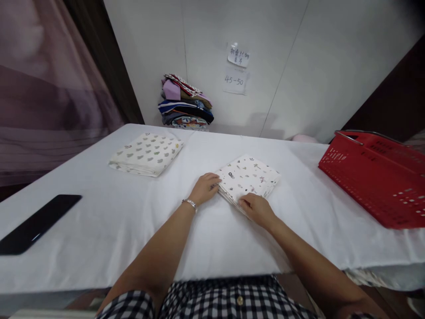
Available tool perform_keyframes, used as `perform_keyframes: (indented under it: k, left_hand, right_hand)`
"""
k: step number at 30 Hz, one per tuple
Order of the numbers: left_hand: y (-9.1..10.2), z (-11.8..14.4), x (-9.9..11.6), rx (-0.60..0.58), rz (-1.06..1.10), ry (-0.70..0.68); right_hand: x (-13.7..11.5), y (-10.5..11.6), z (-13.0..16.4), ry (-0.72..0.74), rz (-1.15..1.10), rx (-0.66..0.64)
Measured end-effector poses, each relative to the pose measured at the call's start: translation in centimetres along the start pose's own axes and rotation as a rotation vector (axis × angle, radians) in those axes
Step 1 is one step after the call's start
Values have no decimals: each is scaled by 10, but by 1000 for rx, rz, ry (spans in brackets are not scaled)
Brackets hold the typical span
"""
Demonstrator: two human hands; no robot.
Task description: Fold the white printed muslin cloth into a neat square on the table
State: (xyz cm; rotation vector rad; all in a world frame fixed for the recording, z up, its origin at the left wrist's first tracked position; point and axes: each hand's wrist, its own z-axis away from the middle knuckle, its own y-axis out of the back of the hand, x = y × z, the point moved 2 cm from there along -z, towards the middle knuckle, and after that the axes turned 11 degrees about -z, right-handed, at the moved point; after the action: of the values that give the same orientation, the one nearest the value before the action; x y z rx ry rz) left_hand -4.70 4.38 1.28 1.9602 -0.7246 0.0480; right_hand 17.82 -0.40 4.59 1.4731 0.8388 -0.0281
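A folded white cloth (247,175) with small printed motifs lies on the table in front of me. My left hand (205,187), with a bracelet at the wrist, grips its left corner, fingers curled over the edge. At the near edge, my right hand (257,208) is closed on the cloth, thumb and fingers together; part of that edge is hidden beneath it. Farther left rests a second folded white cloth (148,153) with a grey-green print, touched by neither hand.
A white-covered table (116,230) spans the view. A red plastic basket (375,177) stands at the right, and a black flat device (38,223) lies at the left. Behind the table is a stack of folded fabrics (186,104); paper signs (236,80) hang on the wall.
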Motion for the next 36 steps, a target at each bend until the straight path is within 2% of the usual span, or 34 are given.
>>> perform_keyframes:
  k: [6,15,21,25,28,30,33,36]
  left_hand:
    - [2,1,5,-56,-18,-2]
    - [-2,0,2,-69,-23,4]
    - [-1,0,2,-42,-39,11]
    - [1,1,3,-68,-12,23]
    - [4,2,5,-44,9,35]
    - [6,2,6,-23,27,51]
    - [5,1,8,0,56,99]
    - [1,0,11,34,29,170]
  right_hand:
    - [-11,-5,-23,-39,115,-18]
    - [-8,-19,-22,-2,172,21]
    - [-9,-25,-15,109,165,58]
    - [-10,-33,-2,223,179,108]
    - [-9,-38,9,281,189,134]
    - [-8,-37,15,308,138,138]
    - [2,-28,23,362,-52,128]
    - [27,-12,30,299,-239,247]
